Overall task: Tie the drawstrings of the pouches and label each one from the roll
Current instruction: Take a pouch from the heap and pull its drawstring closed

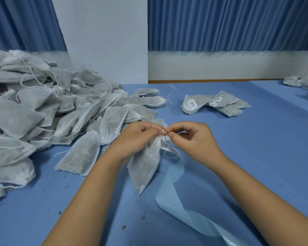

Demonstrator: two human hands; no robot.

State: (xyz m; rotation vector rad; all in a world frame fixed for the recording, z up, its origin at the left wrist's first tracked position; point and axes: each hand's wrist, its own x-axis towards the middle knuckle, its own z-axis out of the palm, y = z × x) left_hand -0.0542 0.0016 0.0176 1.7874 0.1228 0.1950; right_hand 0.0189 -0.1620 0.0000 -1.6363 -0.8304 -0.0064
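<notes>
A white mesh pouch (146,166) filled with dried herbs lies in front of me on the blue table (247,148), its neck raised. My left hand (139,134) grips the gathered neck. My right hand (192,137) pinches the white drawstring (164,133) just above the neck, fingertips of both hands nearly touching. A loose loop of string hangs below my right hand. A strip of white barcode labels (167,146) lies against the pouch on a pale blue backing ribbon (174,189) that trails toward the bottom edge.
A big heap of untied pouches (48,110) fills the left side. Several labelled pouches (215,104) lie at the centre right, more pouches (300,82) at the far right edge. A white pillar and blue curtains stand behind the table.
</notes>
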